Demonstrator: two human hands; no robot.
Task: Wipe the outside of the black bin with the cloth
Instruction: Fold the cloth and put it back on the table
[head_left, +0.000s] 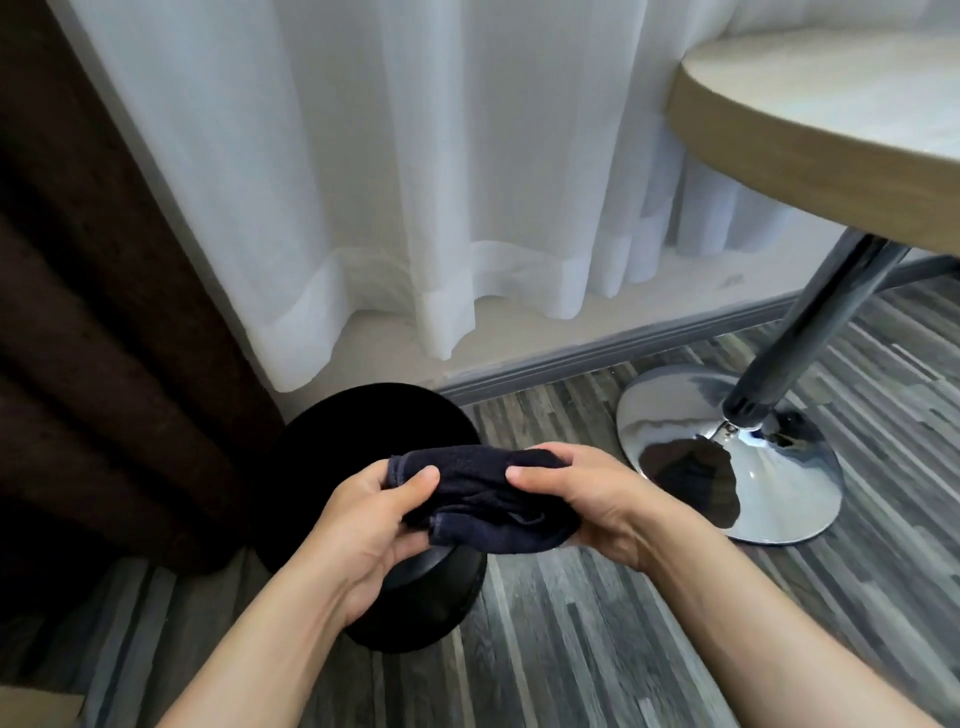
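Observation:
A round black bin (332, 457) stands on the floor below me, next to the curtains. Both hands hold a dark navy cloth (483, 499), bunched up, above the bin's opening. My left hand (369, 525) pinches the cloth's left end between thumb and fingers. My right hand (582, 493) grips its right end. The cloth hangs in the air above the bin, apart from its wall. The hands and cloth hide the near right part of the bin's rim.
A dark brown curtain (93, 364) hangs at the left, touching the bin. A white sheer curtain (415, 182) covers the wall behind. A round wooden table (810, 140) on a chrome pole and base (727, 457) stands at the right. Striped grey wood floor (597, 623) lies around the bin.

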